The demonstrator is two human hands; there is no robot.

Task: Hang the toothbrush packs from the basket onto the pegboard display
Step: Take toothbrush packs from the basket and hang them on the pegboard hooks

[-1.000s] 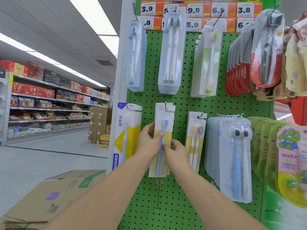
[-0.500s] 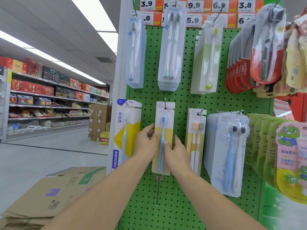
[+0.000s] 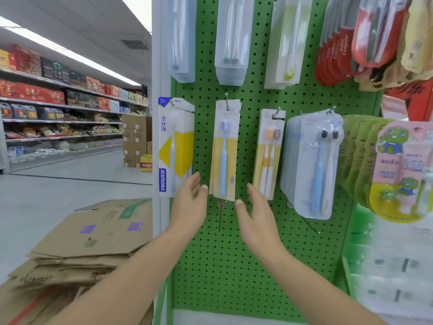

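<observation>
Yellow-backed toothbrush pack point(image 3: 224, 151) hanging on green pegboard point(image 3: 234, 254); left hand point(image 3: 189, 202), right hand point(image 3: 256, 213) flanking it, fingers relaxed, empty.

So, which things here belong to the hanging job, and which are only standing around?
Belonging to the job:
- blue toothbrush pack, hanging on its hook
- green pegboard
- left hand and right hand, both open beside the pack

Only standing around:
- flattened cardboard boxes
- aisle shelves
- stacked cartons

Blue toothbrush pack point(image 3: 224, 150) hung on green pegboard point(image 3: 234, 254), frame centre; left hand point(image 3: 191, 202) and right hand point(image 3: 259, 214) spread below, apart from it.
</observation>
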